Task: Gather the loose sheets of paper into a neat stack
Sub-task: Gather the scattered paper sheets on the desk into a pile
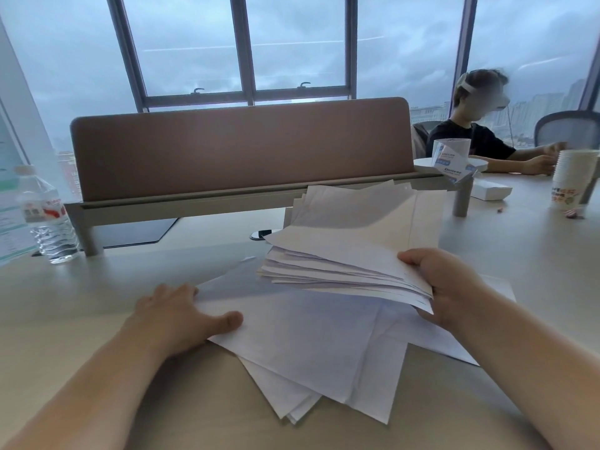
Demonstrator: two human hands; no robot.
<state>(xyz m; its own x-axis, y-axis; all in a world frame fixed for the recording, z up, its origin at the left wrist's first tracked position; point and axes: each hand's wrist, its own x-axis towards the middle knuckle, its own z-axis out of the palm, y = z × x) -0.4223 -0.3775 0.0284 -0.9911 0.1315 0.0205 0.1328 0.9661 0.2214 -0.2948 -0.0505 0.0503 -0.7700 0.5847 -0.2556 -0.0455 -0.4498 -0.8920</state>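
One thick bundle of paper sheets is lifted over the bench, its long axis running away from the person, gripped at its near right corner by the right hand. At least four loose sheets lie fanned beneath, pressed by the flat, straight-fingered left hand.

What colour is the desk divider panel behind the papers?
Muted brownish pink, on the divider panel; seen best in the head view.
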